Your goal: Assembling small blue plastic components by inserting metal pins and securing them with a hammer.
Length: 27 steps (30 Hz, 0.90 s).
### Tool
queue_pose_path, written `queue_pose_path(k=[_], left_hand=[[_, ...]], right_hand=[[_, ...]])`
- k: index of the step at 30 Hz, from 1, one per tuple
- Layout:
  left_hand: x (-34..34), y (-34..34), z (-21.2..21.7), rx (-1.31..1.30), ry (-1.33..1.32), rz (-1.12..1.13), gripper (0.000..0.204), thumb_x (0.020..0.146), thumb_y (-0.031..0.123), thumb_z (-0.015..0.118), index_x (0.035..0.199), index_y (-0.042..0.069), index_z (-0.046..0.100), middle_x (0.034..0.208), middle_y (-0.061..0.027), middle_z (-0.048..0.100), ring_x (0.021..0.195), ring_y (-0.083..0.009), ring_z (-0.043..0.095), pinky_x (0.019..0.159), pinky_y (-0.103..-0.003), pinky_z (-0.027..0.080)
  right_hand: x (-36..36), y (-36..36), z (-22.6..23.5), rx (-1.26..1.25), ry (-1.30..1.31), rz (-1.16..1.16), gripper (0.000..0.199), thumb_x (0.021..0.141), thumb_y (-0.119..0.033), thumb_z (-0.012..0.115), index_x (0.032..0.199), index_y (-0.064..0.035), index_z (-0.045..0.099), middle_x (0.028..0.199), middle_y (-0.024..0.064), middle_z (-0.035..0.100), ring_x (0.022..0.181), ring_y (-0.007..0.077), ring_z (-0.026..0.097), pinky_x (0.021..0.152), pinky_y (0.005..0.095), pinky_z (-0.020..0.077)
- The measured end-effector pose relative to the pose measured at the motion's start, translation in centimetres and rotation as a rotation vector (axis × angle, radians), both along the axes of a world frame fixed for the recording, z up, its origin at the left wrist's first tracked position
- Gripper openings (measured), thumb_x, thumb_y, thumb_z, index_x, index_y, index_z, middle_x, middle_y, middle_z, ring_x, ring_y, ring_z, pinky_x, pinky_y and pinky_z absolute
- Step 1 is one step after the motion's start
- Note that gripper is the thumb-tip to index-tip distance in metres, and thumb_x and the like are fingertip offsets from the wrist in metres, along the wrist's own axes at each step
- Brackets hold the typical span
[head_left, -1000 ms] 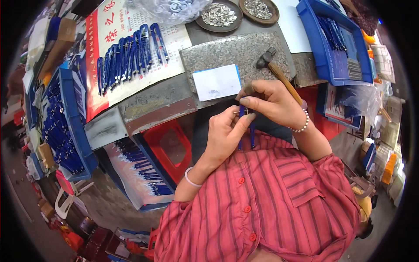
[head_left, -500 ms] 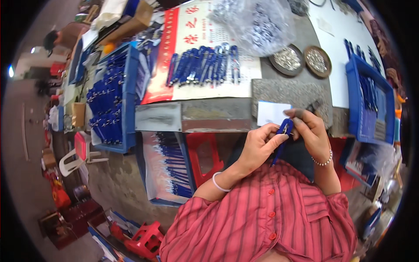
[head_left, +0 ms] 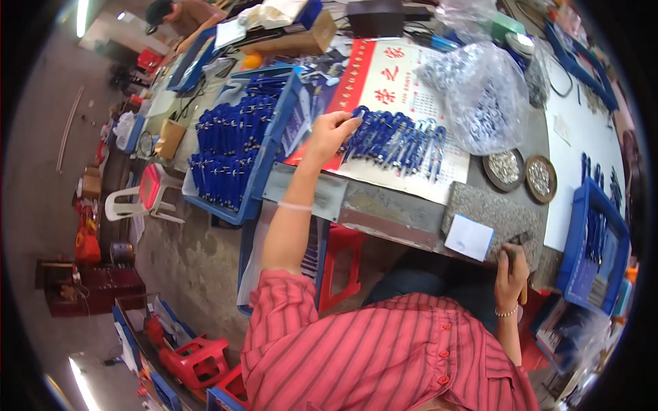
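Note:
My left hand (head_left: 329, 137) reaches to the left end of a row of slender blue pieces with small metal parts (head_left: 394, 140), laid on a printed red-and-white sheet (head_left: 415, 185). Its thumb and fingers are closed on the rounded end of one blue piece (head_left: 361, 113). At the bench's front edge my right hand (head_left: 508, 277) is wrapped round a hammer (head_left: 519, 238), whose dark head and wooden handle show on either side of the fist. Beside it lies a speckled stone slab (head_left: 473, 200) with a white paper block (head_left: 469, 237) on it.
Two round dishes of small metal parts (head_left: 504, 169) stand behind the slab, beside a clear bag of small pieces (head_left: 488, 103). A blue crate (head_left: 271, 154) full of blue pieces is at left, a blue bin (head_left: 576, 246) at right. Another person (head_left: 188, 20) sits far left.
My hands have parted from the blue piece they both held over my lap. The left has gone to the row on the sheet; the right has closed round the hammer. The view has shifted left.

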<state>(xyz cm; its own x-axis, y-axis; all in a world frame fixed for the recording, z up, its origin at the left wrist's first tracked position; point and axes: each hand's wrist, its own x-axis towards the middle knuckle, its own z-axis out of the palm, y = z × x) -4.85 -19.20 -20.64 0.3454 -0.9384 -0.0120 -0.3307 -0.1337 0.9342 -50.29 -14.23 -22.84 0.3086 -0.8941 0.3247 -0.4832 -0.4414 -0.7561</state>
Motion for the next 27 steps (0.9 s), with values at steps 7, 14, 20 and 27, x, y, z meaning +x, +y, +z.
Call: queue_pose_path(k=[7, 14, 20, 27], left_hand=[[4.4, -4.3, -5.8, 0.084, -0.367, -0.003, 0.038, 0.075, 0.038, 0.071, 0.085, 0.001, 0.072, 0.081, -0.0157, 0.068, 0.076, -0.0280, 0.067, 0.070, -0.036, 0.050], [2.6, -3.7, -5.5, -0.081, -0.676, 0.166, 0.037, 0.076, 0.035, 0.073, 0.093, 0.003, 0.065, 0.083, -0.0153, 0.066, 0.078, -0.0320, 0.065, 0.069, -0.041, 0.050], [1.9, -1.5, -5.0, -0.256, -0.751, 0.216, 0.026, 0.080, 0.023, 0.071, 0.093, 0.002, 0.064, 0.091, -0.0157, 0.062, 0.086, -0.0340, 0.061, 0.075, -0.041, 0.049], [2.0, 6.8, 1.0, -0.337, -0.727, 0.262, 0.010, 0.082, 0.012, 0.063, 0.088, 0.004, 0.066, 0.087, -0.0135, 0.063, 0.082, -0.0302, 0.062, 0.072, -0.038, 0.048]], right_hand=[[0.7, 0.2, -2.9, -0.070, -0.071, -0.017, 0.005, 0.089, 0.000, 0.054, 0.089, 0.0036, 0.057, 0.080, 0.0111, 0.058, 0.072, 0.0200, 0.056, 0.067, 0.0276, 0.0448], [1.3, 0.2, -3.0, -0.141, -0.020, -0.040, 0.007, 0.091, 0.000, 0.053, 0.088, 0.0047, 0.056, 0.079, 0.0085, 0.056, 0.070, 0.0159, 0.053, 0.066, 0.0268, 0.0432], [1.1, 0.3, -3.6, -0.094, -0.029, -0.057, 0.007, 0.092, 0.000, 0.052, 0.088, 0.0046, 0.056, 0.077, 0.0071, 0.055, 0.070, 0.0150, 0.051, 0.066, 0.0260, 0.0422], [1.0, 0.3, -3.9, -0.131, -0.018, -0.053, 0.008, 0.092, -0.002, 0.052, 0.089, 0.0044, 0.056, 0.077, 0.0078, 0.056, 0.069, 0.0175, 0.051, 0.067, 0.0282, 0.0425]])
